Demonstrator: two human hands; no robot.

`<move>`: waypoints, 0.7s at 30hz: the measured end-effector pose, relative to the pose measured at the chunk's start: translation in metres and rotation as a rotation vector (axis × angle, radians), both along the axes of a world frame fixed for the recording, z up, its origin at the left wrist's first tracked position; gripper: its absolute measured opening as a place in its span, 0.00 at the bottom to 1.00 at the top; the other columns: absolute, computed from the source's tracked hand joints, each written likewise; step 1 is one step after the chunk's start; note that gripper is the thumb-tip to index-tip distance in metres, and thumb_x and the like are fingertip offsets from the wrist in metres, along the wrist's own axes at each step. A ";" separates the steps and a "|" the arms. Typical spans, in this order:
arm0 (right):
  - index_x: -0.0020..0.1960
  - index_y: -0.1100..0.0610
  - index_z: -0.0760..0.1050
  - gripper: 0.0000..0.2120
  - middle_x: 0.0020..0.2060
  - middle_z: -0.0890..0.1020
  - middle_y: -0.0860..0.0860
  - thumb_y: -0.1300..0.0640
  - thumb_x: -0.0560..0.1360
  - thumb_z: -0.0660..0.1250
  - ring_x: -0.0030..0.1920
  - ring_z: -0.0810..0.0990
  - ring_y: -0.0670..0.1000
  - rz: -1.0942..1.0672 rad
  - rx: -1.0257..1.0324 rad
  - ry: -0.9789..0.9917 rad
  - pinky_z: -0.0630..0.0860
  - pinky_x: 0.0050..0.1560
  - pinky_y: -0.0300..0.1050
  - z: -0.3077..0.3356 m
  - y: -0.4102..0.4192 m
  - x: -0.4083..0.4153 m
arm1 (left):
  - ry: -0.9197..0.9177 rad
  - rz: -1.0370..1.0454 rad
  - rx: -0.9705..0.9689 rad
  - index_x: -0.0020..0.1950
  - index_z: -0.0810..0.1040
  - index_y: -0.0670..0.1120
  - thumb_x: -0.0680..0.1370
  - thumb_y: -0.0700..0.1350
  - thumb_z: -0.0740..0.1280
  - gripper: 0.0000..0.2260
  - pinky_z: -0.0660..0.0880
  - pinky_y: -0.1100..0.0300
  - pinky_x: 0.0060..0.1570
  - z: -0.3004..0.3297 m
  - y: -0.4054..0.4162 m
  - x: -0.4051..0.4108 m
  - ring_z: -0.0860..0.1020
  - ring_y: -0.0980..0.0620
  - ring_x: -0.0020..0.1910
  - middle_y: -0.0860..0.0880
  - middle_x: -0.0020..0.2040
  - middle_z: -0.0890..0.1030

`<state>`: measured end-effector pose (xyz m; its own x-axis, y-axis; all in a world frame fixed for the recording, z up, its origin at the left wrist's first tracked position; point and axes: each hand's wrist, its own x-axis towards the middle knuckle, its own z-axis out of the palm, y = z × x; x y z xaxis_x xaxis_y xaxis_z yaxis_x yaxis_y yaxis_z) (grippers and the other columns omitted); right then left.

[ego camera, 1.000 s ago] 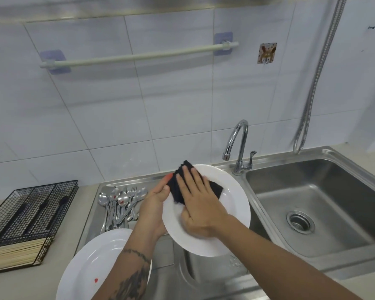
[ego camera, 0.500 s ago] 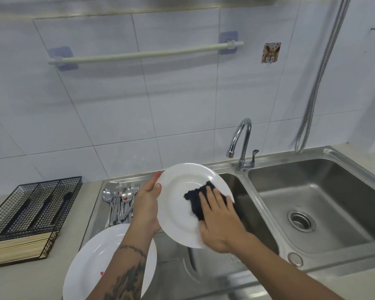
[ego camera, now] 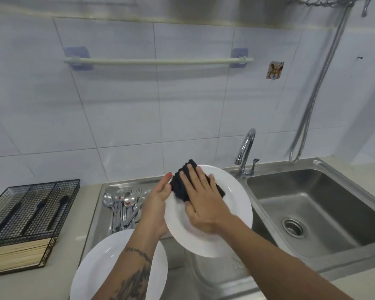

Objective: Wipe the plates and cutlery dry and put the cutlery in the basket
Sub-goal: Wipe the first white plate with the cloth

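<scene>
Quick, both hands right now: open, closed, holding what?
Left hand: grips the white plate by its left rim, thumb over the edge.
Right hand: open, straight fingers pressing the dark cloth flat on the plate.

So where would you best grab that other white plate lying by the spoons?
Probably by its left rim, coming from the counter side. The lower plate lies flat, so only the edge offers a hold, and the left forearm crosses its right part.

I see two bare forearms, no sleeves on either. My left forearm [ego camera: 136,269] carries dark tattoos: a thin band ringing it toward twelve o'clock, and a larger inked design toward six. My left hand [ego camera: 158,200] wears red polish on the thumbnail. My right hand [ego camera: 204,204] shows no rings.
</scene>
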<state>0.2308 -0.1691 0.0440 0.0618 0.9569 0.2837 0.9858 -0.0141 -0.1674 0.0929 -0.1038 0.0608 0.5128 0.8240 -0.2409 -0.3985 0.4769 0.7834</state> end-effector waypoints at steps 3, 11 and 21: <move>0.80 0.50 0.38 0.37 0.79 0.40 0.51 0.47 0.75 0.51 0.78 0.36 0.53 -0.148 0.008 -0.084 0.43 0.75 0.63 0.003 0.009 0.011 | 0.068 -0.004 0.082 0.64 0.77 0.52 0.84 0.38 0.59 0.14 0.79 0.49 0.53 0.001 0.004 -0.015 0.83 0.45 0.54 0.48 0.53 0.86; 0.80 0.56 0.42 0.40 0.79 0.41 0.55 0.49 0.71 0.53 0.78 0.38 0.57 -0.170 0.030 -0.127 0.44 0.75 0.63 -0.001 0.009 -0.029 | 0.094 -0.049 0.135 0.66 0.77 0.51 0.83 0.37 0.59 0.16 0.78 0.49 0.56 0.007 0.024 -0.022 0.82 0.45 0.57 0.46 0.59 0.84; 0.79 0.55 0.52 0.36 0.79 0.48 0.54 0.47 0.72 0.48 0.78 0.46 0.57 -0.343 -0.059 -0.147 0.45 0.75 0.64 -0.019 -0.004 -0.002 | 0.112 0.131 0.134 0.58 0.81 0.53 0.83 0.36 0.59 0.16 0.80 0.47 0.52 0.000 0.039 -0.029 0.82 0.44 0.51 0.48 0.56 0.83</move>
